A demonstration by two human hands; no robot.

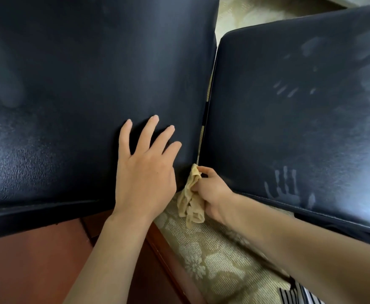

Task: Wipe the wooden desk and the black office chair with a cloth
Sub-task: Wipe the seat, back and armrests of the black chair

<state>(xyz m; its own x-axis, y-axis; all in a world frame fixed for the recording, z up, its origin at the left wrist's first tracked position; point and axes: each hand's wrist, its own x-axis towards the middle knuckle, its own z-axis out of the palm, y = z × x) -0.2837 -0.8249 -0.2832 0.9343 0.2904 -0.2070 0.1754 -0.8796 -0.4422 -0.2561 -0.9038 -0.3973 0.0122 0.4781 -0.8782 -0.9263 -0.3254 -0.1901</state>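
Left hand (143, 174), fingers (145, 133) straight, on black chair (70, 84); right hand (212, 191) tight around cloth (190, 200); patterned carpet (212, 255) beneath.

Grained, semi-glossy black leather chair (92, 73); soft tan cloth (190, 200).

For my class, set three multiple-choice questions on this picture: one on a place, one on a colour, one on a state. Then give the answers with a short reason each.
1. Where is the cloth? A on the wooden surface. B at the near end of the gap between the left cushion and the right cushion. C over the left forearm.
2. What colour is the cloth? A blue. B beige. C red.
3. How is the left hand? A flat, fingers spread. B a fist. C gripping the cloth.
Answers: 1 B, the right hand holds it there. 2 B, it is pale tan. 3 A, straight fingers rest on the left cushion.
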